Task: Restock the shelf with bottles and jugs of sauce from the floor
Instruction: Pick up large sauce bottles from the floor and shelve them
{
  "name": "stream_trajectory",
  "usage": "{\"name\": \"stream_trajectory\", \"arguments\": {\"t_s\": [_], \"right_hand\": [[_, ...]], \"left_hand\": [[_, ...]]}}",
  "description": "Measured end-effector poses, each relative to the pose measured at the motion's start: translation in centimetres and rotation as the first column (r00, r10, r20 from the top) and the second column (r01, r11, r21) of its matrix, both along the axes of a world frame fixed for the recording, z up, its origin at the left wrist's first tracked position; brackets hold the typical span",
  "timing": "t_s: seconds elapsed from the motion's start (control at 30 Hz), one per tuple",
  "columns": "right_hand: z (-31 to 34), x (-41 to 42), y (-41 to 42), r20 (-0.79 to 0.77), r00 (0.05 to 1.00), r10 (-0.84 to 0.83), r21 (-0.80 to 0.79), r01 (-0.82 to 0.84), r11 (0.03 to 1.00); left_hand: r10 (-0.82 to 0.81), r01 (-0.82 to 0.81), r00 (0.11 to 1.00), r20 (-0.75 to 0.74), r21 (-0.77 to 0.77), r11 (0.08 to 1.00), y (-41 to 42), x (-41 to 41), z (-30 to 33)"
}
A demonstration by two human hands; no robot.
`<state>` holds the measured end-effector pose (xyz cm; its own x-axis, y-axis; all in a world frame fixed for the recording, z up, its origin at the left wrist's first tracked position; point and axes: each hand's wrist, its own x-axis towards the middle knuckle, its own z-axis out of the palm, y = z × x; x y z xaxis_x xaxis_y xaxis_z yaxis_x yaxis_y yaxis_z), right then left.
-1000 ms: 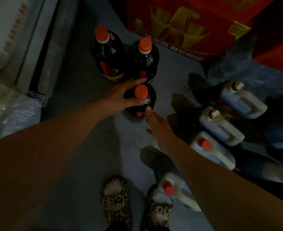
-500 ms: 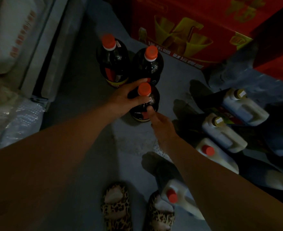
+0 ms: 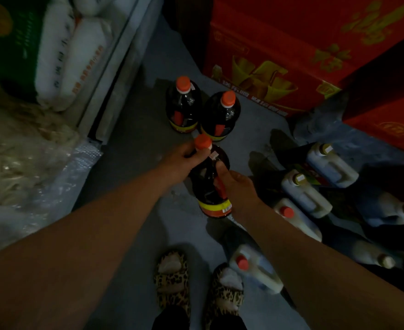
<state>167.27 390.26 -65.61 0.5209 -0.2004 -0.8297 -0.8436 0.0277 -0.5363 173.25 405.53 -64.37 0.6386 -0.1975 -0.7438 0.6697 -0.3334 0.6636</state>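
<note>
Looking down through the head view, the left hand [image 3: 184, 160] is curling round the neck of a dark sauce bottle [image 3: 211, 184] just under its orange cap [image 3: 202, 141], while the right hand [image 3: 236, 184] is pressing against its side, fingers wrapping the body, probably sharing the weight of a heavy, slippery bottle. It is tilting, base toward the person, seemingly clear of the floor [image 3: 134, 163]. Two more bottles [image 3: 184, 108] are standing upright just behind; white jugs [image 3: 305, 198] are lying in a row to the right, awaiting their turn
</note>
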Motion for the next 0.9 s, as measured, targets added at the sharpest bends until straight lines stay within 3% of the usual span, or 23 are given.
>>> {"name": "stream_trajectory", "arguments": {"t_s": [0.5, 0.7, 0.9], "right_hand": [[24.8, 0.3, 2.8, -0.034, 0.994, 0.105, 0.012, -0.105, 0.994], [33.9, -1.6, 3.5, 0.036, 0.984, 0.175, 0.178, -0.178, 0.968], [40.6, -3.7, 3.3, 0.202, 0.959, 0.197, 0.309, -0.254, 0.917]], "left_hand": [[0.085, -0.087, 0.996, -0.039, -0.056, 0.995, 6.0, -2.8, 24.0], [0.214, -0.208, 0.977, 0.0, -0.229, 0.951, 7.2, -6.4, 32.3], [0.228, -0.188, 0.972, 0.048, -0.417, 0.889, 6.6, -10.7, 40.1]]}}
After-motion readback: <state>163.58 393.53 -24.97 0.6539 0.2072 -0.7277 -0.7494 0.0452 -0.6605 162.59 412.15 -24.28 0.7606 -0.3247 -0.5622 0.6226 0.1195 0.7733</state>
